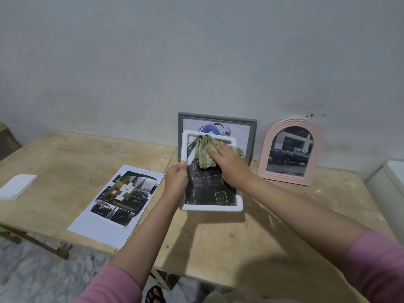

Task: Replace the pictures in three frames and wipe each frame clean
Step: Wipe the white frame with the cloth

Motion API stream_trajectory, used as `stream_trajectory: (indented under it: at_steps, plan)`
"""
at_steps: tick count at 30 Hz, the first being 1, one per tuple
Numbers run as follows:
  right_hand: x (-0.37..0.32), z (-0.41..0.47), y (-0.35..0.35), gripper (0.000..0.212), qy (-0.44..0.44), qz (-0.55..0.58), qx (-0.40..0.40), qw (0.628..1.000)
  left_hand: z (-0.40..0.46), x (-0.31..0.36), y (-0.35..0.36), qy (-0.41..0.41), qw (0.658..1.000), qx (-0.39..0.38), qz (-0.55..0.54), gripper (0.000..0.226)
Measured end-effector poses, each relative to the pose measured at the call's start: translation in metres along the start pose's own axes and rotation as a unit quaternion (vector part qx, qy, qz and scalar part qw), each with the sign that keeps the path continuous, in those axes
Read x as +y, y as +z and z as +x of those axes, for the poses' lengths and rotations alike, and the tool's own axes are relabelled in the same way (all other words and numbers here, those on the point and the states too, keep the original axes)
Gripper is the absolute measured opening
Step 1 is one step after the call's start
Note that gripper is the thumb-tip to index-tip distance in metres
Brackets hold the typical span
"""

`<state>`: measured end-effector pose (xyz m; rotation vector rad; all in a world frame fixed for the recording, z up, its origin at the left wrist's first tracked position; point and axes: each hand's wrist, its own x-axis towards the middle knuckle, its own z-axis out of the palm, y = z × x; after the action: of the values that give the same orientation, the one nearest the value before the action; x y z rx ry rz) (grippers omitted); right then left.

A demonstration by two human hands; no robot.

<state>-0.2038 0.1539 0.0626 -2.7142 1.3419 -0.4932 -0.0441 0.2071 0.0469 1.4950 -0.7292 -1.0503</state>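
Note:
A white rounded frame (213,208) with a dark picture in it is held tilted above the wooden table (218,243). My left hand (176,179) grips its left edge. A green cloth (204,153) lies on the upper part of the glass, and my right hand (229,164) presses flat on it. Behind the white frame, a grey frame (218,119) with a blue helmet picture leans on the wall. To the right stands a pink arched frame (290,153) with a picture of a dark truck.
A printed sheet (118,204) with cut-out car pictures lies on the table at the left. A white backing piece (18,185) rests at the far left. A white box (391,193) sits at the right edge. My foot in a sandal (155,295) shows below.

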Motion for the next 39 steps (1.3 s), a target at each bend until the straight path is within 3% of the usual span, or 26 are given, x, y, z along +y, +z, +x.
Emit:
stream_trajectory:
  at_steps: [4,13,19,22,24,27,30,35,37,39]
  plan:
    - [0.009,0.002,0.003,0.076,-0.024,0.055,0.023,0.998,-0.001,-0.003,-0.005,-0.003,1.000,-0.001,0.012,0.040]
    - [-0.011,-0.021,0.013,0.062,-0.105,0.034,-0.043,0.993,0.020,0.010,-0.009,0.000,0.997,0.079,0.027,0.041]
    - [-0.019,-0.029,0.003,0.051,-0.043,0.112,-0.185,0.975,0.035,0.015,-0.014,0.052,0.992,0.088,0.073,0.036]
    - [-0.015,-0.028,-0.006,0.042,-0.033,0.136,-0.299,0.944,0.033,0.017,-0.016,0.066,0.990,0.095,0.081,0.038]
    - [-0.009,-0.028,-0.006,0.042,-0.011,0.159,-0.335,0.929,0.035,0.024,-0.018,0.052,0.991,0.114,0.057,0.039]
    - [0.000,-0.015,-0.023,0.046,0.065,0.291,-0.222,0.928,0.037,0.030,-0.023,0.053,0.992,0.098,0.050,0.039]
    - [0.007,0.010,-0.044,0.044,0.164,0.424,-0.044,0.889,0.034,0.021,-0.026,0.064,0.992,0.055,0.091,0.038]
    - [0.011,0.036,-0.045,0.020,0.185,0.296,0.136,0.927,0.012,0.013,-0.011,0.036,0.995,-0.041,0.083,0.035]
    - [0.005,0.039,-0.036,0.026,0.152,0.250,0.148,0.945,0.006,0.014,-0.001,0.033,0.995,-0.054,0.074,0.037]
    - [0.001,0.039,-0.019,0.055,0.099,0.195,0.100,0.971,0.008,0.010,0.008,0.050,0.995,-0.051,0.076,0.042]
